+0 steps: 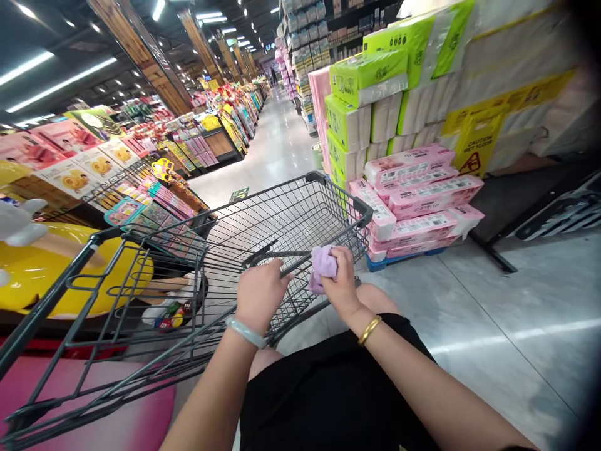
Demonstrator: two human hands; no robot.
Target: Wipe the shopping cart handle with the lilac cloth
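Observation:
A grey wire shopping cart (300, 213) stands in front of me. My left hand (260, 294), below a pale bangle, is closed round the near top rail of the cart's side. In my right hand (342, 282) a bunched lilac cloth (323, 266) is gripped, pressed at the same rail farther along. The right wrist wears a gold bangle (369, 330). Inside, the basket shows bare wire mesh. Part of the rail is hidden behind the cloth and the fingers.
Pink tissue packs (422, 200) are stacked on a blue pallet (375, 263) at the right, beside green-and-white packs (347, 125). A yellow wet-floor sign (477, 144) stands behind them. Yellow figure display (70, 263) and snack shelves (206, 144) line the left. An aisle (282, 125) runs ahead.

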